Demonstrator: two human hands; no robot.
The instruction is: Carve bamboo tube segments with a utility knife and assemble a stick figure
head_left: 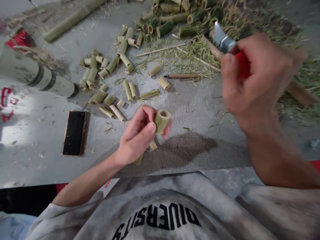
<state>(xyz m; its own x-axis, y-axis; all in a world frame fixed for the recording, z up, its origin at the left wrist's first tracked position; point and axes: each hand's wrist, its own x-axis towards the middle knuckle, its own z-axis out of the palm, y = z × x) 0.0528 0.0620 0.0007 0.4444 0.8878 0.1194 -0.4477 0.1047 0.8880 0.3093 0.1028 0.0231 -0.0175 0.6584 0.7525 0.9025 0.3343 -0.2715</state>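
My left hand (138, 135) is closed round a short hollow piece of green bamboo (162, 120), its open end facing up and to the right. My right hand (252, 78) is raised at the right, blurred by motion, and grips a knife (225, 41) with a red handle and a short metal blade that points up and left. The two hands are apart, the knife well above and to the right of the bamboo piece.
Several cut bamboo pieces (110, 66) lie on the grey mat (200, 110), with a heap of green sections (172, 16) and shavings behind. A black rectangular block (74, 133) lies at the left beside a white tube (35, 75). A thin tool (183, 76) lies mid-mat.
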